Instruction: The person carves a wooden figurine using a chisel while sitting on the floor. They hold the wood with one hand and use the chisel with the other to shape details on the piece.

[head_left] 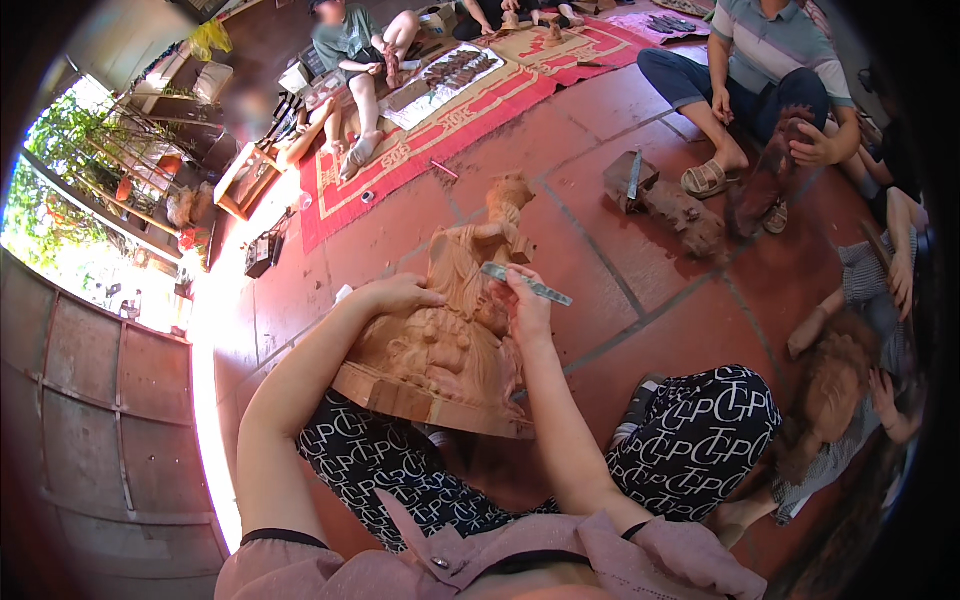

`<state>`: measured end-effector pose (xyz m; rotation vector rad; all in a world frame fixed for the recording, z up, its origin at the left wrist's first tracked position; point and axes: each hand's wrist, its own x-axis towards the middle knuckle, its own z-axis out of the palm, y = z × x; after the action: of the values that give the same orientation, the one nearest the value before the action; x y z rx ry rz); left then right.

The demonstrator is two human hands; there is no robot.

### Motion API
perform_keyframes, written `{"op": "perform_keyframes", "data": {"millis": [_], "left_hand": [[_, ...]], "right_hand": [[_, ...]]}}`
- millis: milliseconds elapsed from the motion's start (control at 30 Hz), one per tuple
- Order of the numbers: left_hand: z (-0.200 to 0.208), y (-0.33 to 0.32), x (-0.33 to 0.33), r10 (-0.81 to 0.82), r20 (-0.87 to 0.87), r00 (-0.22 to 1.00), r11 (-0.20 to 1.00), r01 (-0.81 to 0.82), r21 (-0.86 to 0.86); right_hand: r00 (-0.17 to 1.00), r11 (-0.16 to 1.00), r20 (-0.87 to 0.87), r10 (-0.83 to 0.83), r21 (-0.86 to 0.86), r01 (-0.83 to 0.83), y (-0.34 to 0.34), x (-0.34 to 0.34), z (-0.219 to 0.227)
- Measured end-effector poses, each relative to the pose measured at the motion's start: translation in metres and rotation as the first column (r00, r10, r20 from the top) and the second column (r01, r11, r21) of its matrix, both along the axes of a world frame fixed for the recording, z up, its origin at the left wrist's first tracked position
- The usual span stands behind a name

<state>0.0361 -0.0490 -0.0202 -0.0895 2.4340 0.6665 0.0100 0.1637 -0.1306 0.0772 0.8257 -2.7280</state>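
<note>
A carved wooden statue, light tan with a robed figure above a rounded, patterned lower part, tilts across my lap on its flat base. My left hand grips the statue's left side, its thumb toward the middle of the carving. On the other side, my right hand pinches a narrow grey-green strip with dark marks, which looks like folded sandpaper. The strip's left end meets or nearly meets the robed figure; contact cannot be made out. Reddish patches show on the wood below my right hand.
Red floor tiles surround me. Ahead lies a red patterned mat, with dark pieces on a white sheet. To the right are a rough wooden block and people handling carvings. A small wooden stand is at left.
</note>
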Motion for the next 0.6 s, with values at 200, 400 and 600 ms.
{"op": "perform_keyframes", "data": {"millis": [200, 400, 600], "left_hand": [[0.044, 0.044, -0.006, 0.074, -0.058, 0.996, 0.992, -0.079, -0.094], [0.005, 0.012, -0.007, 0.093, 0.015, 0.996, 0.994, -0.092, -0.057], [0.01, 0.019, -0.006, 0.112, -0.078, 0.991, 0.993, -0.115, -0.039]], "right_hand": [[0.987, 0.988, 0.054, -0.153, -0.014, 0.154, -0.007, -0.03, 0.053], [0.978, 0.966, 0.009, -0.208, 0.156, 0.204, 0.0, -0.024, 0.005], [0.993, 0.988, 0.074, -0.088, 0.136, 0.078, -0.012, -0.004, 0.005]]}}
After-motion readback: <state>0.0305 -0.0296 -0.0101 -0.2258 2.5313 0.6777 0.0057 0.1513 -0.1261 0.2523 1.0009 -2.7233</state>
